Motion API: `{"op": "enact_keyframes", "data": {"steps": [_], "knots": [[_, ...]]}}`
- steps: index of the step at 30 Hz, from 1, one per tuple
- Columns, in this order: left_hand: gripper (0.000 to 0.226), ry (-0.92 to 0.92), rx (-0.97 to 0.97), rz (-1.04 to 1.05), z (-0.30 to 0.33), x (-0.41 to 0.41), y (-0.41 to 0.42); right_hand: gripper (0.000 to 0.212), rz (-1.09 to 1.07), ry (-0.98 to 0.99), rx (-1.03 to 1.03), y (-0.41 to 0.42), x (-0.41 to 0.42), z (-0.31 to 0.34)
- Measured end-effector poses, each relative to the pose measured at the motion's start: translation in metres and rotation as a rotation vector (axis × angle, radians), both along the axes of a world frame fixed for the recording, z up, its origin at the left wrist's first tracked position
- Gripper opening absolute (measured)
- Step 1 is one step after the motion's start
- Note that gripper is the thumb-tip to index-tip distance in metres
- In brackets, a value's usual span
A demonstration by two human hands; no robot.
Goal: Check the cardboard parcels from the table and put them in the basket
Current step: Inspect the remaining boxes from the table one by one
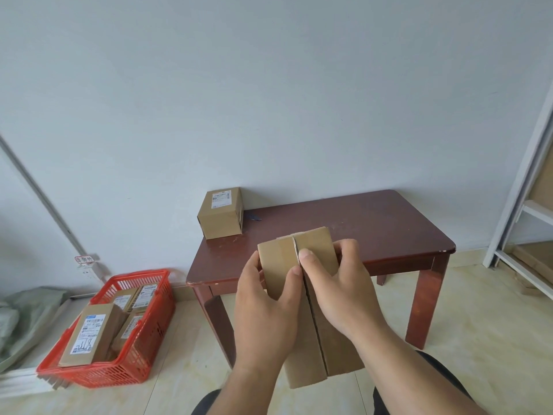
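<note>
Hand status: the left hand (264, 298) and the right hand (338, 283) both grip one cardboard parcel (311, 330), held in front of the worktop (374, 229) with its taped seam facing up, thumbs beside that seam, long axis running from the worktop toward the person. Relative to the worktop, the red basket (143, 348) sits on the floor off its left end, already holding several parcels, so in my judgement the left hand is nearer for the transfer. One more labelled parcel (220, 215) stands on the worktop's far left corner.
</note>
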State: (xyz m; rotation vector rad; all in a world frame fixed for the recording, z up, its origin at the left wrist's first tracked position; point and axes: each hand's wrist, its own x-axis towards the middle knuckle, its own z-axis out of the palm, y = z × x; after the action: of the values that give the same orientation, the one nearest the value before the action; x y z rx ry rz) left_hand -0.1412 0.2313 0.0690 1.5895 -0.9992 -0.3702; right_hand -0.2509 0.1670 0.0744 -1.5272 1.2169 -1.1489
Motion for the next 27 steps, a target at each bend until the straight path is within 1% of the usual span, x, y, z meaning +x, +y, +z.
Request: {"op": "enact_keyframes", "data": {"steps": [2, 5, 7, 10, 12, 14, 17, 20, 22, 24, 27], "knots": [[0.03, -0.022, -0.012, 0.014, 0.0, 0.003, -0.002, 0.034, 0.007, 0.02, -0.018, 0.001, 0.0, -0.004], [0.056, -0.057, -0.004, 0.035, 0.003, 0.011, -0.009, 0.039, 0.022, 0.019, -0.093, 0.009, 0.001, -0.012], [0.066, -0.068, 0.008, 0.043, 0.006, 0.014, -0.011, 0.043, 0.026, 0.008, -0.119, 0.013, 0.002, -0.013], [0.057, -0.039, -0.003, 0.042, 0.007, 0.01, -0.008, 0.04, 0.023, -0.013, -0.089, 0.011, 0.002, -0.009], [0.05, -0.026, -0.016, 0.048, 0.005, 0.005, -0.005, 0.033, 0.022, -0.021, -0.062, 0.008, 0.001, -0.004], [0.052, -0.022, -0.032, 0.06, 0.002, 0.001, -0.003, 0.027, 0.018, -0.016, -0.039, 0.007, 0.001, 0.001], [0.056, -0.019, -0.04, 0.058, -0.001, 0.0, -0.002, 0.032, 0.024, -0.039, 0.003, 0.009, 0.0, 0.003], [0.068, -0.038, -0.036, 0.032, -0.001, 0.0, -0.003, 0.034, 0.031, -0.105, 0.072, 0.013, 0.003, -0.001], [0.065, -0.024, -0.026, 0.014, 0.0, 0.002, -0.006, 0.037, 0.031, -0.156, 0.095, 0.016, 0.005, -0.006], [0.061, 0.029, -0.02, -0.006, 0.001, 0.005, -0.008, 0.041, 0.016, -0.171, 0.088, 0.017, 0.007, -0.012], [0.059, 0.104, -0.041, -0.021, 0.003, 0.006, -0.008, 0.055, 0.03, -0.166, 0.055, 0.016, 0.008, -0.016]]}}
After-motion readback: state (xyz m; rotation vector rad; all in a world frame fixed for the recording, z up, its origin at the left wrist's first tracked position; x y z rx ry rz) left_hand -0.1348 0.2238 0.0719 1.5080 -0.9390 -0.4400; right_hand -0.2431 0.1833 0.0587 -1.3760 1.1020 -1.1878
